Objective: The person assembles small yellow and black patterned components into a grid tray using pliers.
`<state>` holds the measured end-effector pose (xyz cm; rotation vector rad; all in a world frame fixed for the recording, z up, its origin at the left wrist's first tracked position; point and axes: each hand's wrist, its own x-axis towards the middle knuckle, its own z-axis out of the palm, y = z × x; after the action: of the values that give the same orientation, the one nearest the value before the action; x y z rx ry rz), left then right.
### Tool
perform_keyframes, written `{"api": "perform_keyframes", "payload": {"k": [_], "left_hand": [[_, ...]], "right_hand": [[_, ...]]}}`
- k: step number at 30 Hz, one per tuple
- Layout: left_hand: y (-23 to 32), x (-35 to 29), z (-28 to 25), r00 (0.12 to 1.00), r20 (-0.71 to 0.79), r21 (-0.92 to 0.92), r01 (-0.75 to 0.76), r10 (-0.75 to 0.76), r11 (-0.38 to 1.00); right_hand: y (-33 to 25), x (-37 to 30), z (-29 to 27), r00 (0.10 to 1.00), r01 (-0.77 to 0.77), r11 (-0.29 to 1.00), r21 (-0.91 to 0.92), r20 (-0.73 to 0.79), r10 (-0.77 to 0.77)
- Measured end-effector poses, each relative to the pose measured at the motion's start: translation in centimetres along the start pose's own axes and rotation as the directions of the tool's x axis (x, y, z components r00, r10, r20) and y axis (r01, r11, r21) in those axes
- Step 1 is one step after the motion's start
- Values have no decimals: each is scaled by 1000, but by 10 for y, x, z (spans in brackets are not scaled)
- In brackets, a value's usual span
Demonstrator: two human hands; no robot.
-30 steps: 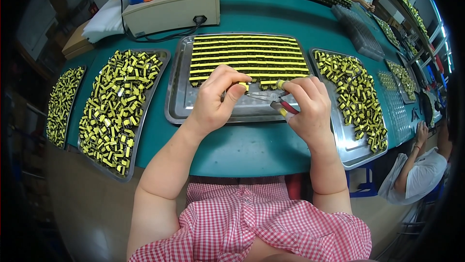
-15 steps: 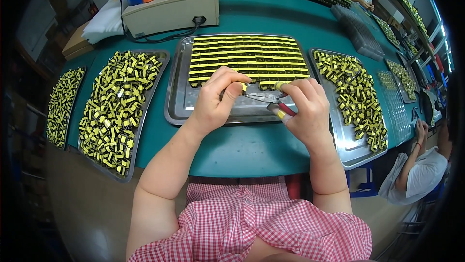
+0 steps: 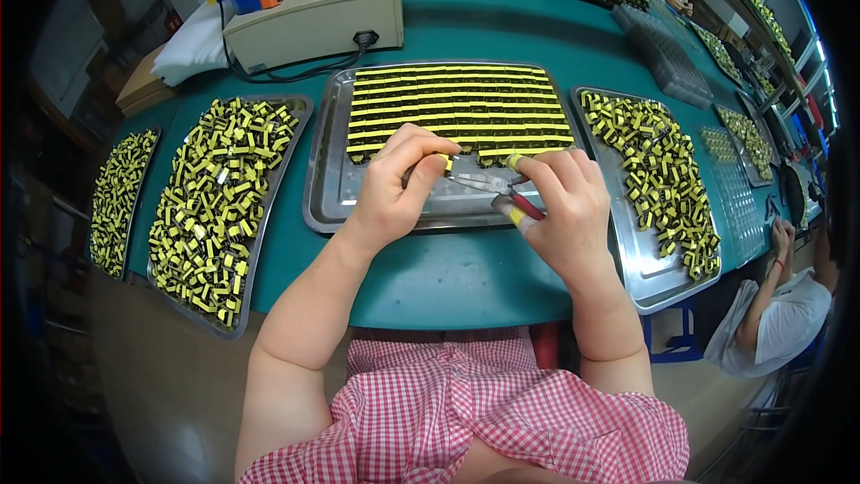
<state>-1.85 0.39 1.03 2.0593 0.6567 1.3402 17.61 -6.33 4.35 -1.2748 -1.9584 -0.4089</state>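
Observation:
My left hand [image 3: 396, 181] pinches a small yellow-and-black component [image 3: 447, 162] between thumb and fingertips. My right hand [image 3: 564, 202] is closed round a pair of pliers [image 3: 532, 208] with dark red handles, and its fingertips carry yellowish wraps. The narrow jaws of the pliers reach left to the component's lower side; whether they touch it I cannot tell. Both hands hover over the near part of a metal tray [image 3: 330, 188], where similar components [image 3: 457, 108] stand in tight rows. The ends of the nearest rows are partly hidden by my fingers.
Metal trays of loose components lie at left [image 3: 210, 206] and right [image 3: 658, 179]. Behind stands a beige machine [image 3: 318, 14] with a black cable. Clear plastic trays [image 3: 663, 59] are stacked at the far right. A person in white [image 3: 775, 318] sits at the right, another farther back.
The pliers' jaws look closer together and have shifted slightly left beside the component. Both hands otherwise keep nearly the same place.

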Motion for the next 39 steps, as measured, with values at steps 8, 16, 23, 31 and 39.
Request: {"api": "perform_keyframes", "payload": {"k": [8, 16, 23, 31, 39], "left_hand": [[-4, -2, 7, 983, -11, -19, 185, -185, 983], [-11, -5, 8, 981, -38, 17, 189, -188, 982], [-11, -4, 10, 978, -69, 23, 201, -199, 979], [-16, -4, 8, 987, -63, 67, 149, -145, 987], [-20, -4, 7, 986, -59, 96, 161, -156, 982]], "right_hand": [[5, -1, 10, 998, -27, 1000, -13, 52, 27], [11, -3, 21, 999, -14, 1000, 24, 46, 13], [12, -3, 25, 998, -16, 1000, 11, 65, 15], [16, -6, 34, 998, -23, 999, 30, 67, 21], [20, -9, 42, 993, -57, 996, 62, 108, 50]]}}
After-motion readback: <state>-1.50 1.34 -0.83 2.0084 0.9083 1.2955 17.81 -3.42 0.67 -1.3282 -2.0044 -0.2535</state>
